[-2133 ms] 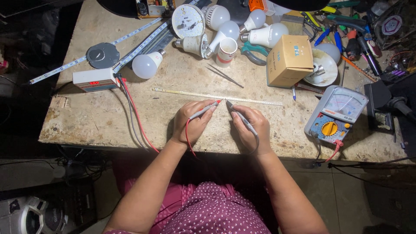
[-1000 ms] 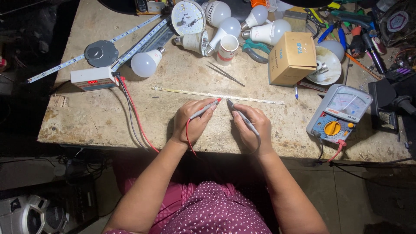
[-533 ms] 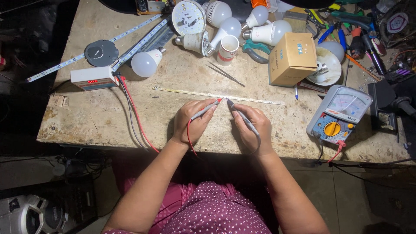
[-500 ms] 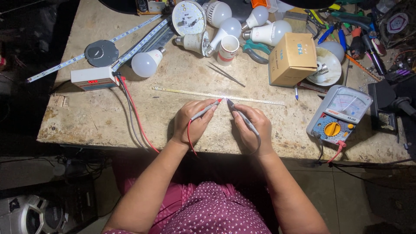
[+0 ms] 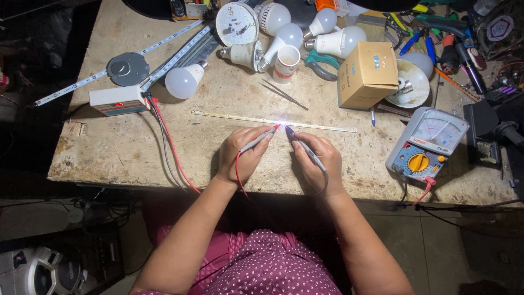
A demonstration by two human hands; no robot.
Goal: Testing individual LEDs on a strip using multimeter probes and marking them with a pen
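**Probes Applied to the Light Strip**

At the middle of the workbench [image 5: 136,158], a thin light strip [image 5: 229,115] is laid flat, running left to right just beyond both hands. A bright glow [image 5: 281,125] is seen on the strip at the point where two probe tips meet it.

The left hand [image 5: 243,155] is closed around a grey probe with a red tip [image 5: 261,139]; the fingers are curled tightly about its shaft, and a red lead [image 5: 238,173] is looped below the wrist. The right hand [image 5: 315,164] is closed in the same manner around a dark probe [image 5: 303,147], held like a pen, with the thumb and forefinger pinched near its front end. Both tips are angled inward and set on the strip, close together.

The exact contact points are washed out by the glow and cannot be made out. The undersides of the fingers are hidden by the backs of the hands. The dark probe's lead is lost against the wrist and the shadow below the bench edge.

To the right, a meter with a yellow dial [image 5: 427,145] is placed near the bench edge. A cardboard box [image 5: 367,74] and several bulbs [image 5: 183,82] are spread along the far side; tools at the upper right corner are partly cut off by the frame.
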